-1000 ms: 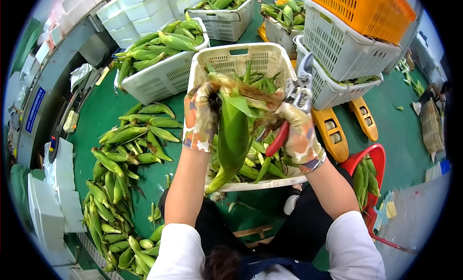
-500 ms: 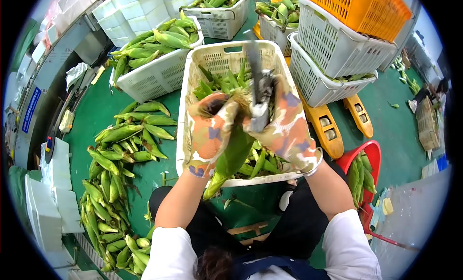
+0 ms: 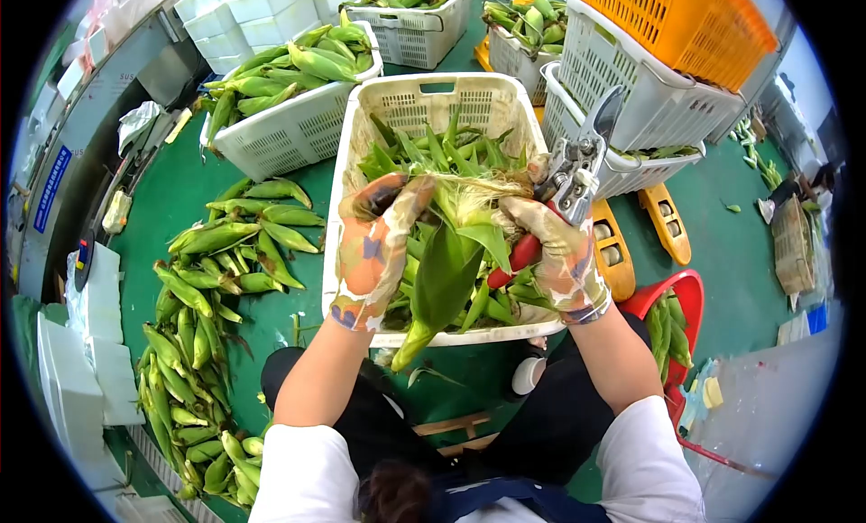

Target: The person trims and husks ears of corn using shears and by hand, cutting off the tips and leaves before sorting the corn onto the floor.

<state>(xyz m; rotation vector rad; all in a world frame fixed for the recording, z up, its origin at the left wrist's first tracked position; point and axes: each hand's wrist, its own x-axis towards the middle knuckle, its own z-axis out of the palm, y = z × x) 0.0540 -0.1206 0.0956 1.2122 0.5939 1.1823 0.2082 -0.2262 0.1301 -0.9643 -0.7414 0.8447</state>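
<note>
In a patterned work glove, my left hand grips an ear of corn near its silk end. The ear is in its green husk and hangs with the stalk end down, toward me. My right hand, gloved alike, is closed around pruning shears with a red handle; their metal blades point up and away. Its thumb and fingers also touch the pale silk and husk at the ear's top. Below both hands stands a white crate holding loose green husk pieces.
A pile of corn ears lies on the green floor to the left. Corn-filled crates stand behind, and stacked crates rise at right beside a yellow pallet jack. A red container with corn is by my right knee.
My right hand has turned outward to the right, swinging the shears away from the ear. The silk and top husk now show stretched between both hands. The left hand has shifted slightly left.
</note>
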